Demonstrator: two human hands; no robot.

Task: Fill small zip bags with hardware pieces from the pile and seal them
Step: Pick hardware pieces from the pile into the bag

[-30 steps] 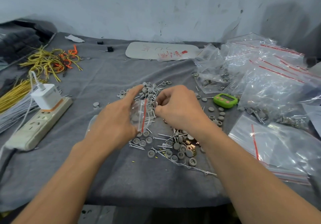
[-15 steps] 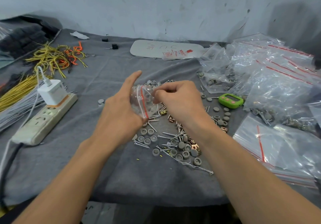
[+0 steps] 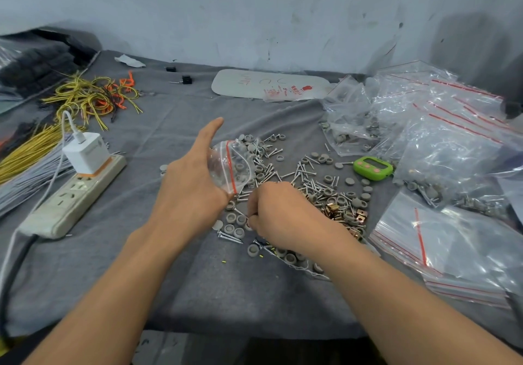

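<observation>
Pieces (image 3: 328,179) lay in a pile (image 3: 308,187) in the middle of the worktop (image 3: 141,251). Our left hand (image 3: 192,192) gripped the bag (image 3: 230,165) just above it, mouth open, likely for short trips. Our right hand (image 3: 283,217) curled into the pile; whether it pinched anything we could not tell.

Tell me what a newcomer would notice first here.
Mid-table, the left hand holds a small zip bag just above the hardware pile of screws and grey caps, where the right hand digs in. A heap of clear bags fills the right side; yellow wires lie far left.
</observation>
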